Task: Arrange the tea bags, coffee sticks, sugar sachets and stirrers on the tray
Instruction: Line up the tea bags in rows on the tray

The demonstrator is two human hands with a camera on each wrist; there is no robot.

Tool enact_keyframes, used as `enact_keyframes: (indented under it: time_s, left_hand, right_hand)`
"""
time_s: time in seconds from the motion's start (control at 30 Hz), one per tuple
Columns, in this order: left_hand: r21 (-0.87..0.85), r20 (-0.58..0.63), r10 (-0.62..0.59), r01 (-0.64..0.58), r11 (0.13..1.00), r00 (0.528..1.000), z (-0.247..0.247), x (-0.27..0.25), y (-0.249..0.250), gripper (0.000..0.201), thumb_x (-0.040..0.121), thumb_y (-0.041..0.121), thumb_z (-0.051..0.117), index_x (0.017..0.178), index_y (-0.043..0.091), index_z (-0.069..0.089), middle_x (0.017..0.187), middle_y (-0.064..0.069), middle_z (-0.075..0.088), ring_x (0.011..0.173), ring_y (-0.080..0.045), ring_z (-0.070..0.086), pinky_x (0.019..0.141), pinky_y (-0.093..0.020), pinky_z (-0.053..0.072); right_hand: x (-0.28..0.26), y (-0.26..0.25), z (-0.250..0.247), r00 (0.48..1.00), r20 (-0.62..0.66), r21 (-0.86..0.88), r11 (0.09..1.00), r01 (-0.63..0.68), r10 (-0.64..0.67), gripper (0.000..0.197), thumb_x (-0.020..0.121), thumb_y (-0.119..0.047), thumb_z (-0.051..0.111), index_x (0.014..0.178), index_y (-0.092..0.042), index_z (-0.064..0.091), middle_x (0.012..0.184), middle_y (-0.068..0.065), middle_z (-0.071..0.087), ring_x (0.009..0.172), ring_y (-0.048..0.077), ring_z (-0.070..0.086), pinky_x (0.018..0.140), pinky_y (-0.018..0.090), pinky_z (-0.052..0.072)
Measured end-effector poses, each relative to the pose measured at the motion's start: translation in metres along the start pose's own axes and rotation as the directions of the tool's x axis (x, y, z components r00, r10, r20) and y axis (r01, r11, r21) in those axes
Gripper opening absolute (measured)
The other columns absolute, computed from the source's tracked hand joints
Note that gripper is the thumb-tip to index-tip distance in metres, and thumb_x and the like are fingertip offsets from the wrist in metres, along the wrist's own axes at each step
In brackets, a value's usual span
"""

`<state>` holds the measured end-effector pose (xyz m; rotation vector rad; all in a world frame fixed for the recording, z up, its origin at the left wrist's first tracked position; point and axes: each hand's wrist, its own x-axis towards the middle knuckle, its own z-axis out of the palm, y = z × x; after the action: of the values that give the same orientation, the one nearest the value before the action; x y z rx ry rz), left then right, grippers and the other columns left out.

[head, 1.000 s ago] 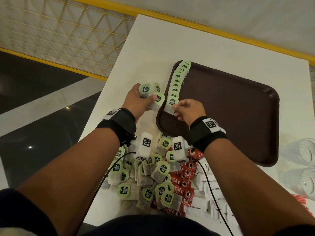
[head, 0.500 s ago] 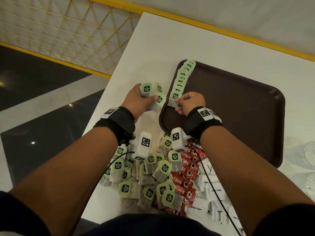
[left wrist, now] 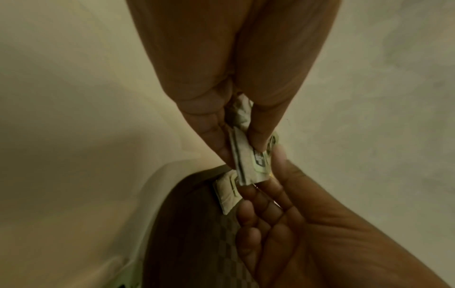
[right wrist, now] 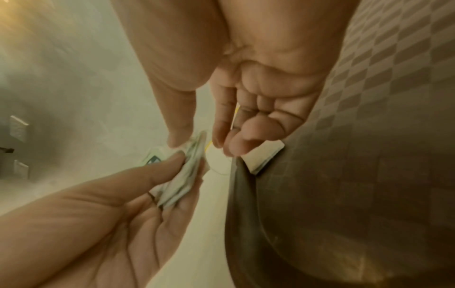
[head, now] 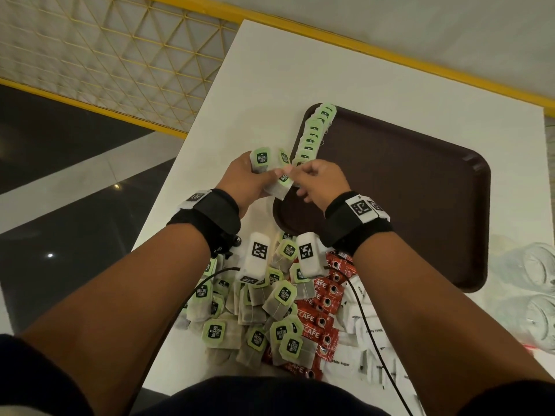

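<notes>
1. Tea bags (head: 264,313), loose pile at near table edge: pale paper pouches, green tags with dark "McCoy teas" logo, strings trailing. Overlapping, facing every way.
2. Coffee sticks (head: 322,307), red with white "CAFE" lettering, lie just right of the pile; white sugar sachets (head: 365,328) beside them, further right.
3. Left hand (head: 244,178) above the table, just left of the tray's near corner: fingers and thumb clamped on a small stack of tea bags (head: 261,160), tags up.
4. Right hand (head: 321,183) meets it; thumb and forefinger pinch one tea bag (head: 282,183) at the stack's edge, other fingers loosely curled.
5. Brown tray (head: 420,211), chequer-textured floor, on white table (head: 270,85). Row of tea bags (head: 315,133) stands overlapped along its left rim, running to the far corner.
6. Clear glasses (head: 537,295) at right edge, blurred.
</notes>
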<state>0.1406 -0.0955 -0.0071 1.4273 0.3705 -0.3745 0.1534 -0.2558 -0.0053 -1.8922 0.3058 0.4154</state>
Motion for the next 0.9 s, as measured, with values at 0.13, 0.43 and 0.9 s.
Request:
enact_keyframes:
  time_s: [0.13, 0.43, 0.9]
  left_hand:
    - [-0.028, 0.004, -0.013, 0.013, 1.000, 1.000, 0.002, 0.000, 0.001, 0.035, 0.093, 0.003, 0.063, 0.127, 0.001, 0.055, 0.115, -0.016, 0.069, 0.100, -0.028, 0.070, 0.083, -0.040, 0.060]
    - [-0.024, -0.054, -0.036, 0.034, 0.999, 0.998, -0.009, 0.002, 0.002, 0.019, 0.096, 0.013, 0.062, 0.114, 0.013, 0.057, 0.099, -0.008, 0.071, 0.081, -0.016, 0.072, 0.072, -0.025, 0.060]
    - [0.023, 0.034, -0.069, 0.068, 0.997, 0.997, -0.011, -0.006, 0.001, 0.017, 0.095, 0.016, 0.064, 0.111, 0.017, 0.063, 0.106, -0.010, 0.073, 0.079, -0.014, 0.071, 0.075, -0.026, 0.060]
  right_hand:
    - [0.000, 0.003, -0.001, 0.999, 0.052, 0.036, 0.999, -0.007, 0.006, 0.018, 0.086, -0.017, 0.074, 0.096, -0.008, 0.062, 0.089, 0.012, 0.067, 0.061, 0.011, 0.059, 0.049, 0.018, 0.047]
    - [0.016, 0.019, -0.012, 0.998, -0.043, -0.057, 0.997, -0.046, 0.044, 0.014, 0.087, -0.017, 0.073, 0.091, -0.014, 0.060, 0.088, 0.009, 0.068, 0.055, 0.009, 0.058, 0.047, 0.018, 0.047]
    - [0.027, 0.014, -0.014, 0.982, -0.185, -0.211, 0.977, -0.001, -0.039, 0.018, 0.087, -0.038, 0.068, 0.080, -0.026, 0.057, 0.086, 0.000, 0.067, 0.075, 0.020, 0.066, 0.070, 0.036, 0.056]
